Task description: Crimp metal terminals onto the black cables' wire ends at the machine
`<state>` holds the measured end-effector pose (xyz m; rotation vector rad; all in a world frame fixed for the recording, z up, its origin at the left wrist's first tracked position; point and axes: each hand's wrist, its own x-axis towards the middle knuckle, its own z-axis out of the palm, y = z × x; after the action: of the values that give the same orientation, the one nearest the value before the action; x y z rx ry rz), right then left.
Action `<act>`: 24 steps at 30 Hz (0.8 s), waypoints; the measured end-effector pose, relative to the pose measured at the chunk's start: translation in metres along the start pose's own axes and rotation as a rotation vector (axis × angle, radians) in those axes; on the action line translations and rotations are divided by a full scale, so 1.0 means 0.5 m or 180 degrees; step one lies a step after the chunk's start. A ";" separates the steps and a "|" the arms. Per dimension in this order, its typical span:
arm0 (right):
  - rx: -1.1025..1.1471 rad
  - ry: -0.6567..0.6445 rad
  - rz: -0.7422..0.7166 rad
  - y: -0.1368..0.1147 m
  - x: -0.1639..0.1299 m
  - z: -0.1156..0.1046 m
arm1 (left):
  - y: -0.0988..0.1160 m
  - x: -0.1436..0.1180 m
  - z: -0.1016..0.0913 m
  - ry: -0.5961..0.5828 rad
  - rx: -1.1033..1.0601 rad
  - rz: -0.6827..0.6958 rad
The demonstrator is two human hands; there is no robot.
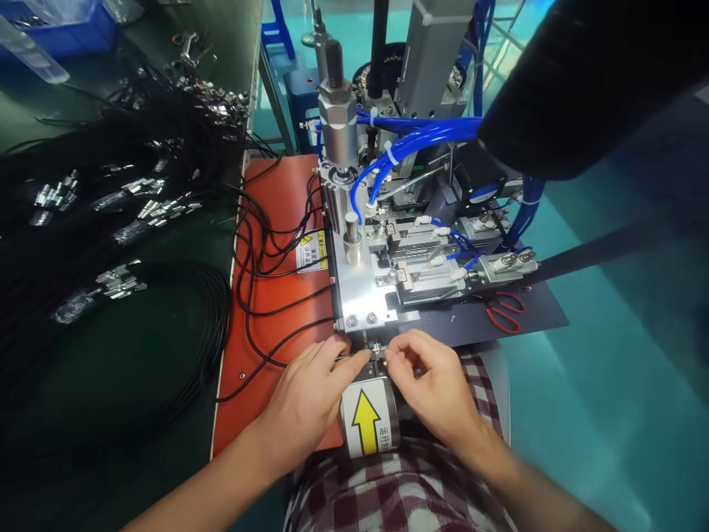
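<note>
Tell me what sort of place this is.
Probably a factory assembly workstation: a bench-side metal machine fed by blue tubes, and heaps of black cables tipped with shiny metal connectors.

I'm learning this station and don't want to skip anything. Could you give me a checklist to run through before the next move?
1. Both hands at the work: ok; left hand and right hand meet by the small black fixture.
2. Thin wires properly seated: cannot tell; they are tiny and partly hidden.
3. Red-handled scissors away from the hands: ok; they lie off to the right.
4. Black cables free of crossings: not ok; they loop over one another on the orange-red plate.
5. Yellow arrow uncovered: ok; it shows in full.
</note>
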<state>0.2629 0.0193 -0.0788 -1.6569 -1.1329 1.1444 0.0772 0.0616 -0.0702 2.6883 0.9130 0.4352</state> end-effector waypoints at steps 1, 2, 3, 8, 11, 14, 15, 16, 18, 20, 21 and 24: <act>0.0291 -0.0119 0.0246 0.007 0.005 -0.001 | 0.000 0.000 0.000 0.0003 0.0004 0.0007; 0.0531 -0.0248 0.0449 0.013 0.009 -0.002 | 0.001 0.001 -0.001 0.0003 0.0002 0.0006; 0.0713 -0.0365 0.0600 0.018 0.012 -0.003 | 0.001 0.001 -0.001 -0.0005 -0.0009 -0.0005; 0.1011 -0.0253 0.0722 0.001 0.017 -0.003 | 0.001 0.002 -0.002 -0.0031 -0.0088 -0.0035; 0.0957 -0.0097 0.0621 -0.011 0.018 0.012 | 0.000 0.004 -0.003 0.0025 -0.0093 -0.0005; 0.0872 0.0082 0.0411 0.003 0.016 0.031 | 0.000 0.007 -0.004 0.0047 -0.0059 -0.0003; 0.0794 0.0142 0.0291 0.011 0.014 0.035 | 0.000 0.008 -0.004 0.0046 -0.0045 0.0000; 0.0685 0.0203 0.0153 0.019 0.012 0.038 | 0.000 0.008 -0.004 0.0047 -0.0035 0.0005; 0.0489 0.0311 -0.0069 0.029 0.008 0.040 | 0.001 0.008 -0.004 0.0068 -0.0018 0.0023; 0.0531 0.0333 -0.0022 0.029 0.006 0.037 | 0.001 0.006 -0.003 0.0087 0.0004 0.0016; 0.0639 0.0275 0.0110 0.027 0.006 0.035 | 0.001 0.005 -0.003 0.0090 0.0017 0.0011; 0.1123 -0.0019 0.0715 0.020 0.015 0.026 | 0.001 0.002 -0.003 0.0065 0.0052 0.0007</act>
<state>0.2541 0.0253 -0.0931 -1.5271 -0.7083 1.4014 0.0778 0.0621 -0.0686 2.7048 0.9233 0.4583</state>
